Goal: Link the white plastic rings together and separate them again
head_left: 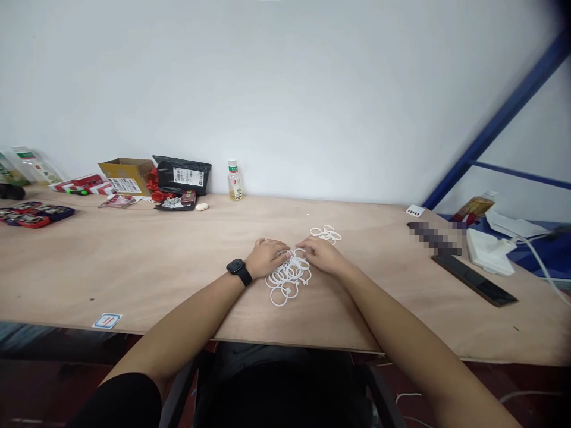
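A pile of white plastic rings (288,279) lies on the wooden table in front of me; some have small tabs or clips. My left hand (267,258), with a black watch on its wrist, rests at the pile's upper left. Its thumb and forefinger close on a white ring at the top of the pile. From the right, my right hand (325,255) reaches in with its thumb and forefinger around another white ring (300,250). The fingertips of both hands are close together. A smaller group of white rings (328,235) lies just beyond my right hand.
Along the wall stand a bottle (234,181), a black parcel bag (185,176) and an open cardboard box (127,175). On the right lie a dark phone (475,280) and a white charger with a cable (489,251). A numbered card (107,321) sits by the front edge.
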Demonstrator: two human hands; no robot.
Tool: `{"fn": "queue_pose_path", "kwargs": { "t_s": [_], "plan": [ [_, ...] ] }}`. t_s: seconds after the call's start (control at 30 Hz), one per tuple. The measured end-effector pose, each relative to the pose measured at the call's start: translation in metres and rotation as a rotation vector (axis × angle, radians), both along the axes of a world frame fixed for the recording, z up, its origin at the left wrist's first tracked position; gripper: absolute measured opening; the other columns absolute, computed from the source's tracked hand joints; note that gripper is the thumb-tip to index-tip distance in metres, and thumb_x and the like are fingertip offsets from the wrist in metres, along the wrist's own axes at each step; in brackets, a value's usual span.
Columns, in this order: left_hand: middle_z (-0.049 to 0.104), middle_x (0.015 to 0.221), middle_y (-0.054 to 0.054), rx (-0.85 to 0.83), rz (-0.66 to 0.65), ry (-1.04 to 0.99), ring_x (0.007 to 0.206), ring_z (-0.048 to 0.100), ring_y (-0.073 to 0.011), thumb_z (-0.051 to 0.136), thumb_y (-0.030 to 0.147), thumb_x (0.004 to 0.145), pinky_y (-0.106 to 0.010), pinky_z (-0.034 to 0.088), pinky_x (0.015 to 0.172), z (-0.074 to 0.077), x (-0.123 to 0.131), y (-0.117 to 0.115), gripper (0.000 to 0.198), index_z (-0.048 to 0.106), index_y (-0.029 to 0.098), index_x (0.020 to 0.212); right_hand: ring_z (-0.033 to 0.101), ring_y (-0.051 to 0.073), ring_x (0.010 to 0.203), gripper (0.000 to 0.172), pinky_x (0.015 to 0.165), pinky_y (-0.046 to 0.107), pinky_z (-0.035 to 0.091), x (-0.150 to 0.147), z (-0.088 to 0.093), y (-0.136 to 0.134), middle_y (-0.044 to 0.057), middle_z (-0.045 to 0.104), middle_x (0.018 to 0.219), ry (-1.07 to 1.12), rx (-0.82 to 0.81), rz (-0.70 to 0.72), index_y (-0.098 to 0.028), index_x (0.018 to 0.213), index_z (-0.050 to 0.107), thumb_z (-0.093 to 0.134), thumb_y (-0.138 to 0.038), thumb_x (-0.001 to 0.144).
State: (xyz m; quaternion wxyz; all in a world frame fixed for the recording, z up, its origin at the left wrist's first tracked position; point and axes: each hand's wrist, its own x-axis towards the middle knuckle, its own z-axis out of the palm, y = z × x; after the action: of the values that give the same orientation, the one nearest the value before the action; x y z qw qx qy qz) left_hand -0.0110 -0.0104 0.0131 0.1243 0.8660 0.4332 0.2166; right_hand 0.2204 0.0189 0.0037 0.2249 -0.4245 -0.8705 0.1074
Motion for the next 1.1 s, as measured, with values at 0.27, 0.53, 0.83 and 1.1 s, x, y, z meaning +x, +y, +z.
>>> {"fn": "queue_pose_path", "kwargs": {
  "t_s": [0.27,0.53,0.83,1.1],
  "plan": [
    [0.069,0.109,-0.004,0.023,-0.031,0.014,0.106,0.059,-0.0218,0.045,0.045,0.093,-0.051,0.026,0.105,-0.005,-0.001,0.000,0.030,0.068,0.025,0.095,0.062,0.017,0.085,0.026,0.075,0.026,0.045,-0.014,-0.001,-0.011,0.006,0.069,0.092,-0.049,-0.005,0.096,-0.021,0.106,0.071,0.056,-0.016,0.085],
    [0.070,0.096,-0.003,0.034,0.027,0.031,0.098,0.061,-0.0221,0.054,0.043,0.088,-0.055,0.025,0.105,-0.004,0.001,0.000,0.026,0.065,0.022,0.079,0.062,0.018,0.088,0.021,0.079,0.027,0.045,-0.001,0.005,-0.007,0.006,0.069,0.092,-0.091,-0.025,0.043,-0.022,0.101,0.073,0.059,-0.029,0.086],
    [0.071,0.104,-0.003,0.071,0.032,-0.031,0.103,0.061,-0.0209,0.056,0.039,0.088,-0.050,0.025,0.107,-0.003,0.001,-0.001,0.020,0.068,0.024,0.092,0.063,0.017,0.084,0.019,0.078,0.028,0.046,-0.005,0.005,-0.009,0.005,0.070,0.090,-0.007,-0.008,0.038,-0.021,0.092,0.074,0.060,-0.016,0.081],
    [0.074,0.095,-0.003,0.213,-0.015,-0.174,0.092,0.064,-0.0176,0.056,0.040,0.090,-0.040,0.035,0.097,0.000,0.001,0.001,0.022,0.070,0.024,0.094,0.063,0.015,0.071,0.018,0.065,0.026,0.047,-0.028,0.012,-0.027,0.005,0.072,0.082,0.360,0.005,0.026,-0.021,0.093,0.074,0.058,-0.026,0.087]
  ]
}}
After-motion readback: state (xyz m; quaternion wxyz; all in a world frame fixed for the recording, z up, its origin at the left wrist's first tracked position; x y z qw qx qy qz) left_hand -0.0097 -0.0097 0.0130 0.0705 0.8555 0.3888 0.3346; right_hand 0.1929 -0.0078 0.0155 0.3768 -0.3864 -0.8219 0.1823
